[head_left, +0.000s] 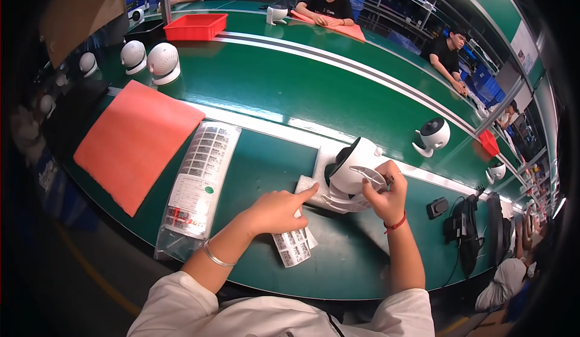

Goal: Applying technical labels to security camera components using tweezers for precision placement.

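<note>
A white round-headed camera (359,166) with a dark front lies tipped on a white foam block (307,186). My right hand (389,193) grips the rim of its round base, which is turned toward me. On the left, my left hand (273,211) stretches its index finger toward the foam block, close to the camera. Its other fingers are curled over a small sheet of labels (293,249), which hangs below the hand above the green table. Whether a label sits on the index fingertip is too small to tell.
A bagged stack of label sheets (202,174) and an orange mat (139,144) lie to the left. Several white cameras, one nearby (434,135), stand on the green conveyor beyond. A red tray (194,27) sits far left; a small black device (437,208) lies right. Co-workers sit across.
</note>
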Motion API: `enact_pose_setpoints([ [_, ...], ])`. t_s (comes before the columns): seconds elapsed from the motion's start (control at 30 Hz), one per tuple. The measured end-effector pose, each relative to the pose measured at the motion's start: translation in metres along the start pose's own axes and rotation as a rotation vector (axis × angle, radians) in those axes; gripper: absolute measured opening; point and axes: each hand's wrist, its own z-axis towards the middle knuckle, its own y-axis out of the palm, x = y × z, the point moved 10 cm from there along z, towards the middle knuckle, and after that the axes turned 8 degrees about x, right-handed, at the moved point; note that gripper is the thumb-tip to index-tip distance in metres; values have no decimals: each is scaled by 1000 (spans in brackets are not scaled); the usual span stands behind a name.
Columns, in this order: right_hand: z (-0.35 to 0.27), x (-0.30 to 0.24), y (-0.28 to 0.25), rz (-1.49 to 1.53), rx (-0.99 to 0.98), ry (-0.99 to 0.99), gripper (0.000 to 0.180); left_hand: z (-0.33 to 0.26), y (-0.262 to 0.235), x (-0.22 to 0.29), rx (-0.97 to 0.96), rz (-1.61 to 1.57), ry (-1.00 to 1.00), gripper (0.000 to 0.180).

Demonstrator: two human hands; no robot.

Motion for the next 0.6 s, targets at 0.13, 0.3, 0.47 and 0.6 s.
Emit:
enact_pose_setpoints([
  [0.13, 3, -9, -2, -28, -19, -35, 28, -2, -19, -1, 94, -81, 98, 64],
  [0.3, 4, -45, -31, -75, 117, -18, 29, -8, -66, 1, 294, -748, 149, 36],
  [0.47, -2, -86, -23, 210, -62, -107, 28, -22, -66, 26, 553, -943, 267, 36],
  [0.6, -8, -107, 0, 65, -210, -59, 33, -28, -59, 36, 617, -948, 359, 35],
])
